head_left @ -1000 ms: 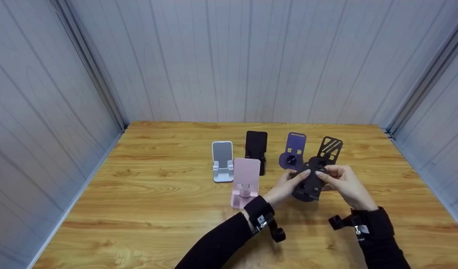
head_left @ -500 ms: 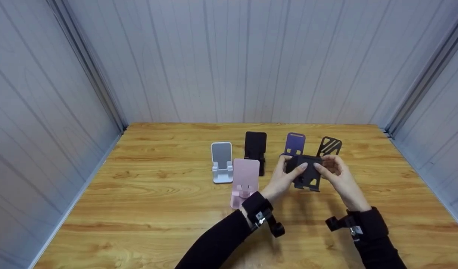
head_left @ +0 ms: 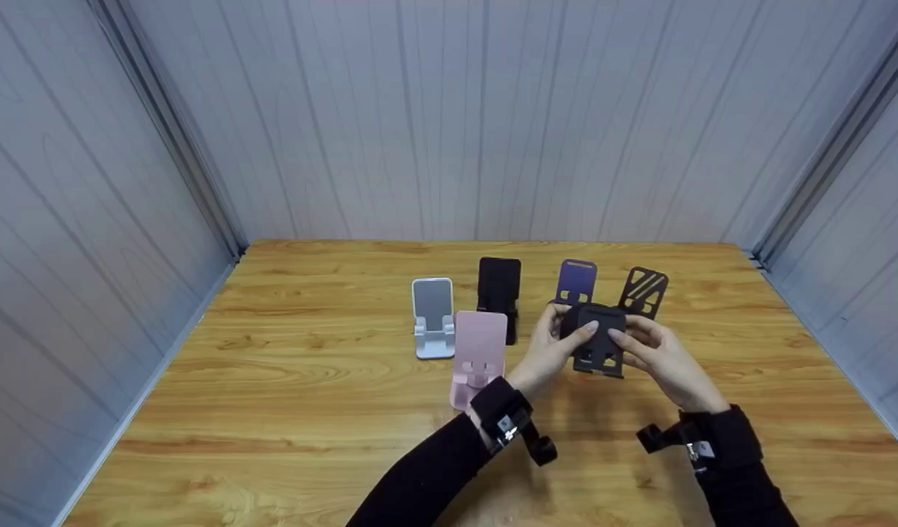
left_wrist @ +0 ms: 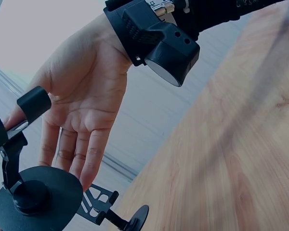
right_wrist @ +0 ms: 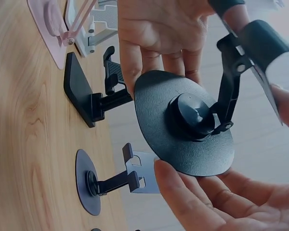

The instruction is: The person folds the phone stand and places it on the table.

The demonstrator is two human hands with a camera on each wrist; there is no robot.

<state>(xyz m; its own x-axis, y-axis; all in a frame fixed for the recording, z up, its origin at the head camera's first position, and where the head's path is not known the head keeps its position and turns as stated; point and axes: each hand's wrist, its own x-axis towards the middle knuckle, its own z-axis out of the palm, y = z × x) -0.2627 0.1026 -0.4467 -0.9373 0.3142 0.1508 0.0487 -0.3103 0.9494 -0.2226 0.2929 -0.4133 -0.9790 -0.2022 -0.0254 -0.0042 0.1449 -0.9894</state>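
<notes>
Holding black stand [head_left: 601,344]: rounded base [right_wrist: 156,115], jointed arm [right_wrist: 229,89].

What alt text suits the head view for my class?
A left hand and right hand hold a black stand with a pierced plate above a wooden table. Beyond and leftward sit five stands with rectangular backs: white-framed grey stand, pink stand, plain black stand, purple stand, slotted black stand.

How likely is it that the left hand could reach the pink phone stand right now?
Probably yes, if the left hand first lets go of the black stand it holds with the right hand; the pink stand is close by, with nothing visibly in the way.
</notes>
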